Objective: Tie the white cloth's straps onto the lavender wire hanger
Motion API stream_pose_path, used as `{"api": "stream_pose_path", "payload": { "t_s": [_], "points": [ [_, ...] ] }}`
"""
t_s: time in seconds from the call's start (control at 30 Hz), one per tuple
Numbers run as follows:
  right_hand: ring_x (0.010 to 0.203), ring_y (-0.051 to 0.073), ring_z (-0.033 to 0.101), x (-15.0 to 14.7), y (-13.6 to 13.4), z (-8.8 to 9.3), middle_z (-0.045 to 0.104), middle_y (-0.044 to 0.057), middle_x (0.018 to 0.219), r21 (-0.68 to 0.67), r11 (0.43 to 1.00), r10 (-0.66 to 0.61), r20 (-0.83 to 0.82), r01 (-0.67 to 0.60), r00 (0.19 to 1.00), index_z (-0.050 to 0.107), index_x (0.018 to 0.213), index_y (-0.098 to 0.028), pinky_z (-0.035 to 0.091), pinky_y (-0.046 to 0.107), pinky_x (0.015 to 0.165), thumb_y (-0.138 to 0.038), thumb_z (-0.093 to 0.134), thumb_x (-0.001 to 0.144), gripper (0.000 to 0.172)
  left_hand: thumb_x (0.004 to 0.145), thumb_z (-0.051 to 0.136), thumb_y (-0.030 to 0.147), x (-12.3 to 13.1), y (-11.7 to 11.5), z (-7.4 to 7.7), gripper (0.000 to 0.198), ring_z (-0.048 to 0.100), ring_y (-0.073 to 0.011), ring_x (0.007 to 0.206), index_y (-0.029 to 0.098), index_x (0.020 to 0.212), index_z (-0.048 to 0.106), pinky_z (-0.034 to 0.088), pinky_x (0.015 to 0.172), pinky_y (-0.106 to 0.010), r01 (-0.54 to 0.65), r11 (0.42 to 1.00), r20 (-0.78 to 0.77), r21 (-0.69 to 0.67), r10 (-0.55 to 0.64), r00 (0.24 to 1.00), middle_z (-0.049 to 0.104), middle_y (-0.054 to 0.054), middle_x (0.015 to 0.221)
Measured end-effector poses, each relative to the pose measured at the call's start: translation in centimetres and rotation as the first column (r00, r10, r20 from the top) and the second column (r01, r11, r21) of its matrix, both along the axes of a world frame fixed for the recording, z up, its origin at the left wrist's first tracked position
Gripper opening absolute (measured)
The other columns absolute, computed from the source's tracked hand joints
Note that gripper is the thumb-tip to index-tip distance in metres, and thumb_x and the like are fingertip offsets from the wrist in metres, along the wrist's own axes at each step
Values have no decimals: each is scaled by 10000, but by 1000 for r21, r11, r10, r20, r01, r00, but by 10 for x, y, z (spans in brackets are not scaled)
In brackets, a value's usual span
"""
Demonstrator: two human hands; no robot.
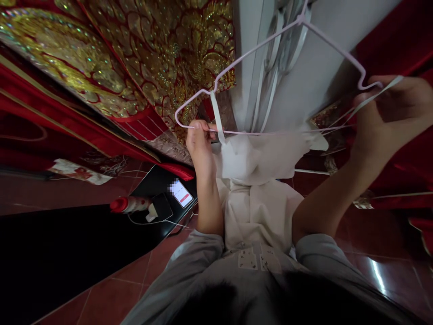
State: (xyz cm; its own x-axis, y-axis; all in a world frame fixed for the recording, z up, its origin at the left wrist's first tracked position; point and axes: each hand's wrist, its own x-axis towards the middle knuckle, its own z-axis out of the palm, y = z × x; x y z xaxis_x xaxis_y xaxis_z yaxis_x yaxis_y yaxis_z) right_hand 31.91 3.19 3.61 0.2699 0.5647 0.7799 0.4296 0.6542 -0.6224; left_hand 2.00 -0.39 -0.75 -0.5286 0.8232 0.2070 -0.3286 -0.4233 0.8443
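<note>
Holding a white strap in my right hand, beside the pink hanger's end.
My left hand pinches its bar; white cloth hangs between.

I view what appears to be a costume room, evidenced by sequined red-and-gold garments and a clothes hanger.

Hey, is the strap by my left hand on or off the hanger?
On: the white strap hangs from a dip in the pink hanger, near the left hand.
</note>
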Motion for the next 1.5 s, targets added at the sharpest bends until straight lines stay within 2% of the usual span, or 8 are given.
{"api": "stream_pose_path", "payload": {
  "t_s": [0.23, 0.37, 0.47, 0.77, 0.97, 1.27, 1.37, 1.5],
  "points": [
    [1052, 219, 648, -19, -16, 23, 708, 12, 1063, -190, 971, -74, 336, 144, 939, 722, 1076, -239, 489, 488, 1039, 21, 864, 636, 530, 1061, 612, 498, -4, 1, -3, 428, 535, -172, 652, 241, 734, 511, 495, 709, -309, 4, 999, -25, 33, -3, 1000, 583, -18, 699],
    [1248, 298, 593, -45, -19, 8, 671, 25, 1180, 68, 989, -144, 181, 134, 973, 738, 1177, -309, 419, 584, 1169, -168, 845, 743, 469, 1036, 638, 524, -3, 2, -5, 418, 532, -175, 660, 244, 748, 521, 481, 701, -314, 16, 1000, -23, 25, -15, 1000, 581, -19, 711],
    [1113, 280, 636, -74, -31, -11, 641, 43, 1065, 242, 953, -151, -153, 185, 977, 752, 1101, -341, 546, 508, 983, -374, 766, 869, 235, 1033, 641, 533, -1, 0, -5, 431, 526, -172, 653, 241, 744, 509, 469, 690, -310, 14, 1000, -16, -19, -14, 1000, 577, -15, 709],
    [621, 82, 464, -117, -62, -53, 626, 36, 1172, -273, 931, 260, 32, -242, 965, 734, 1191, -346, 447, 298, 531, -251, 684, 911, 299, 1026, 645, 583, -10, -7, -11, 374, 559, -175, 707, 250, 863, 598, 480, 721, -312, 166, 983, -127, 83, -155, 980, 705, -34, 812],
    [721, 112, 565, -109, -56, -59, 654, 45, 1187, -278, 923, 288, 35, -268, 957, 747, 1177, -344, 479, 286, 544, -321, 676, 953, 236, 944, 771, 572, -21, -43, 9, 393, 662, -218, 975, 237, 1148, 750, 503, 808, -327, 427, 872, -484, -240, -488, 726, 761, -98, 1144],
    [713, 101, 570, -100, -54, -68, 692, 29, 1212, -205, 935, 310, 70, -290, 948, 778, 1158, -354, 584, 315, 606, -327, 655, 971, 226, 1101, 478, 622, -35, -42, 68, 534, 432, -35, 522, 159, 1138, 742, 315, 409, -232, 332, 926, 126, 183, -357, 926, 772, -37, 1195],
    [817, 138, 639, -95, -53, -67, 709, 38, 1195, -192, 944, 286, 73, -268, 955, 794, 1104, -336, 592, 313, 613, -333, 652, 976, 192, 1194, 131, 426, -47, -36, 57, 654, 557, -40, 611, 252, 1115, 756, 311, 483, -260, 71, 996, 92, 49, -75, 993, 742, 27, 1342],
    [844, 145, 667, -98, -52, -68, 715, 35, 1223, -193, 942, 294, 72, -276, 953, 789, 1114, -338, 594, 314, 607, -333, 657, 973, 193, 1160, 380, 262, -52, -29, 21, 412, 567, -50, 603, 276, 1070, 781, 229, 494, -265, 59, 995, -29, -79, -62, 998, 784, 33, 1235]
  ]
}}
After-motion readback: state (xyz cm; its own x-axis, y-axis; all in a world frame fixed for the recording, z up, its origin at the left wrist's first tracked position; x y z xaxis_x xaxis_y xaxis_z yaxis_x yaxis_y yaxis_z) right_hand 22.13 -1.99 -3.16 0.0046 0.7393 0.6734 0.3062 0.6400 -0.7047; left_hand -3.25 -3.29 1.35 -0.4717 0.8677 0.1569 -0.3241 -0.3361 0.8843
